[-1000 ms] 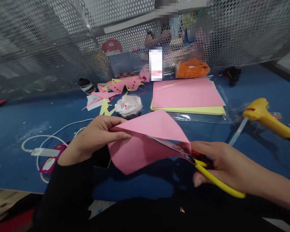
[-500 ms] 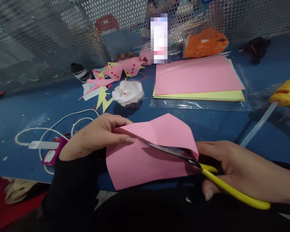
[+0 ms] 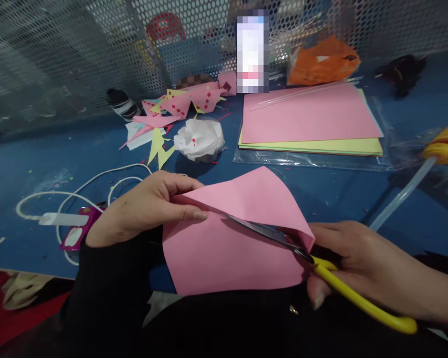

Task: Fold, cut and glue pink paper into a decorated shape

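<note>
A sheet of pink paper is held over the front edge of the blue table, with a long slit across it. My left hand pinches its left part between thumb and fingers. Yellow-handled scissors are in my right hand, their blades inside the slit and pointing left toward my left thumb. Above the blades the upper flap of paper bulges up, and its right corner lies against my right fingers. Part of the lower blade is hidden by the paper.
Behind the paper lies a stack of coloured sheets on a plastic sleeve. A crumpled white paper bowl, pink and yellow scraps, an orange packet and a phone stand along the mesh panel. A white cable is at left.
The scissor blades have closed somewhat, and the upper flap has shifted slightly to the right. My left hand keeps its pinch on the paper. The whole view has shifted a little.
</note>
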